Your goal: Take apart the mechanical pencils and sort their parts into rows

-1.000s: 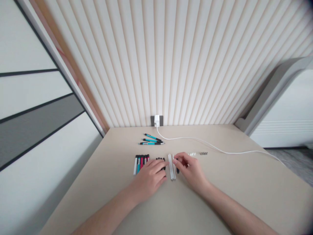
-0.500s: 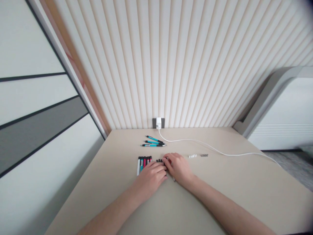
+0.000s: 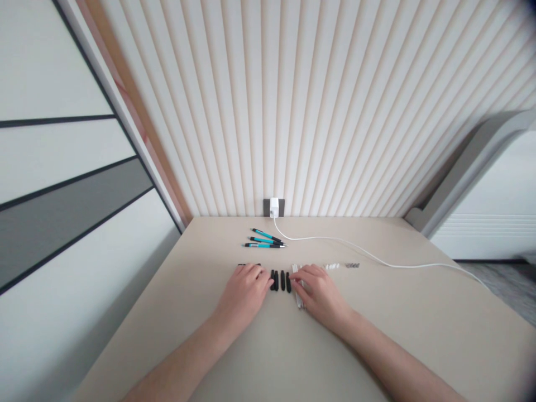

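My left hand (image 3: 245, 290) lies palm down over the pen barrels (image 3: 250, 264), hiding most of them, its curved fingertips beside the left end of a short row of black pen grips (image 3: 282, 281). At the row's right end, the thumb and fingertips of my right hand (image 3: 315, 289) touch the side of a slightly tilted black grip (image 3: 288, 282). Neither hand is closed round a piece. Thin white refills (image 3: 298, 301) lie partly under my right hand. Behind both hands, several turquoise and black pens (image 3: 266, 240) rest on the table.
Small white pieces (image 3: 332, 266) and a group of grey springs (image 3: 352, 266) lie right of my right hand. A white charger (image 3: 274, 207) sits in a wall socket, its cable (image 3: 355, 245) running across the table (image 3: 268, 352) to the right edge.
My hands have moved apart, left hand leftward and right hand slightly rightward. The black grips between them now show, while the coloured pen barrels have become mostly covered by the left hand.
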